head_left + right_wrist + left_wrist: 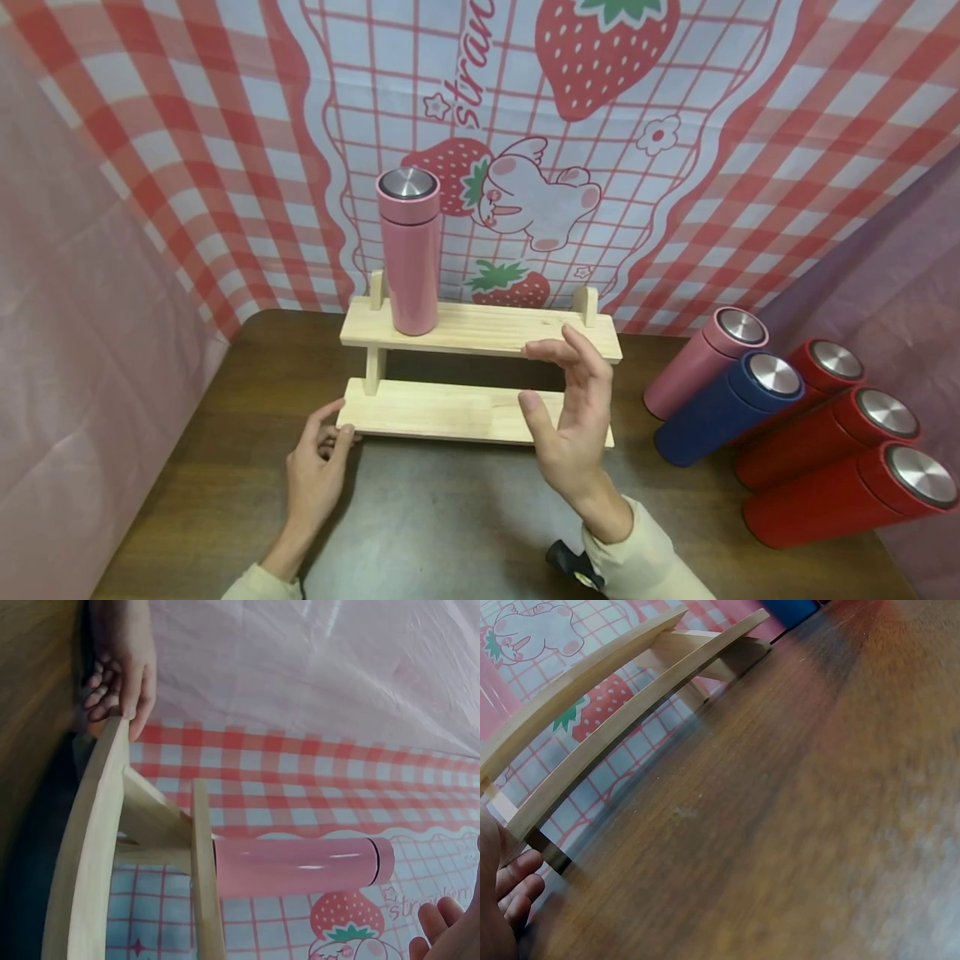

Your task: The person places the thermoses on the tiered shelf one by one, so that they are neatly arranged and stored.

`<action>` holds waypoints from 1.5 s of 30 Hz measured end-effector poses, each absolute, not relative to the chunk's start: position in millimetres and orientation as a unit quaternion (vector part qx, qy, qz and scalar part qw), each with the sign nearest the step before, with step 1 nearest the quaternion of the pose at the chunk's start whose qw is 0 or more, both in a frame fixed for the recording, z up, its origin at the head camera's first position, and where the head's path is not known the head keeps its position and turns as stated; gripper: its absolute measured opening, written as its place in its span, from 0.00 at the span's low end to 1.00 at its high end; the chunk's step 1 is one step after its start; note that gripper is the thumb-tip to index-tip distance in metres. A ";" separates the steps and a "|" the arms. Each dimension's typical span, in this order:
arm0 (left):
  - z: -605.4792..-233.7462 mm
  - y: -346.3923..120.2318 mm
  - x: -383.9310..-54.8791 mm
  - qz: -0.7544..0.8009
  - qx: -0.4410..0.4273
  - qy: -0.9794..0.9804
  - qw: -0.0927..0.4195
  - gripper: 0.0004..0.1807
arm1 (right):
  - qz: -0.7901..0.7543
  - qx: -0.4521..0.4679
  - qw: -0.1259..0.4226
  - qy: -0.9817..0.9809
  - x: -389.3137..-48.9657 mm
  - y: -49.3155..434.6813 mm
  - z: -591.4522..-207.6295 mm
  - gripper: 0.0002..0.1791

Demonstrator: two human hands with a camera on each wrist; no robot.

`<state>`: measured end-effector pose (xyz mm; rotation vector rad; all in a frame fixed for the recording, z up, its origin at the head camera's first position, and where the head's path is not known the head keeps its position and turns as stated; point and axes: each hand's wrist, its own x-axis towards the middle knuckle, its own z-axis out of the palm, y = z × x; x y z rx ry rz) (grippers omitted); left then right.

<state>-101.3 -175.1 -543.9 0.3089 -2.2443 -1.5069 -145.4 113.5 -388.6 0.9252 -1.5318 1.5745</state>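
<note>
A two-tier wooden shelf (pixel 420 408) stands on the table against the back cloth. My left hand (pixel 318 471) grips the front left corner of its lower board, with thumb and index finger at the edge; the left wrist view shows the other fingers (pixel 521 889) curled beside that end. On the upper board, toward the left, a pink thermos bottle (pixel 411 258) stands upright with a silver-topped lid. My right hand (pixel 577 417) is raised in front of the shelf's right half, thumb and fingers spread apart, holding nothing. It hides part of both boards.
To the right of the shelf stand another pink bottle (pixel 697 367), a blue bottle (pixel 720 412) and several red bottles (pixel 832 496), close together. A strawberry-print cloth (pixel 660 208) hangs behind the table (pixel 217 467). Pale pink sheeting (pixel 97 275) hangs at the left.
</note>
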 end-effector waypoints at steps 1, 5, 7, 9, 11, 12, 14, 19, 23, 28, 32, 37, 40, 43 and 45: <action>-543.9 -175.0 -101.3 -0.541 0.111 -0.807 0.209 0.20 | 0.613 0.363 0.372 -0.595 -144.1 116.0 -389.6 0.41; -543.2 -174.7 -100.7 -0.541 0.113 -0.807 0.206 0.20 | 0.611 0.373 0.382 -0.584 -139.4 127.4 -394.5 0.40; -542.4 -174.6 -100.3 -0.541 0.114 -0.808 0.205 0.20 | 0.610 0.376 0.387 -0.580 -136.7 133.2 -397.6 0.39; -541.9 -174.6 -100.0 -0.540 0.114 -0.808 0.206 0.20 | 0.610 0.377 0.391 -0.577 -133.6 138.8 -400.6 0.38; -541.8 -174.9 -100.2 -0.540 0.115 -0.808 0.207 0.20 | 0.613 0.377 0.391 -0.574 -130.0 143.8 -403.1 0.37; -541.9 -175.0 -100.3 -0.540 0.114 -0.808 0.208 0.20 | 0.615 0.376 0.391 -0.572 -128.1 146.2 -403.7 0.37; -542.3 -175.2 -100.6 -0.540 0.115 -0.807 0.208 0.20 | 0.620 0.376 0.390 -0.568 -124.5 150.4 -404.5 0.36; -543.1 -175.4 -100.6 -0.543 0.115 -0.806 0.208 0.20 | 0.627 0.377 0.391 -0.558 -117.6 158.8 -404.3 0.35; -542.7 -175.6 -100.4 -0.544 0.113 -0.805 0.208 0.20 | 0.630 0.368 0.397 -0.557 -113.6 164.4 -405.2 0.34; -542.3 -175.9 -100.8 -0.546 0.111 -0.804 0.206 0.20 | 0.638 0.355 0.403 -0.552 -111.0 171.6 -406.9 0.33; -543.0 -176.3 -101.5 -0.548 0.112 -0.803 0.207 0.21 | 0.637 0.345 0.410 -0.555 -112.0 178.3 -407.7 0.32; -544.0 -176.3 -102.6 -0.547 0.114 -0.803 0.206 0.21 | 0.630 0.322 0.425 -0.564 -115.1 187.8 -408.4 0.31; -543.5 -175.7 -102.4 -0.545 0.111 -0.805 0.206 0.21 | 0.627 0.306 0.435 -0.568 -117.7 194.7 -408.4 0.31; -542.7 -175.2 -101.7 -0.543 0.110 -0.807 0.205 0.20 | 0.630 0.290 0.446 -0.566 -120.7 202.7 -407.1 0.31; -542.1 -174.9 -101.1 -0.543 0.111 -0.807 0.203 0.20 | 0.628 0.275 0.452 -0.570 -121.7 208.2 -405.3 0.30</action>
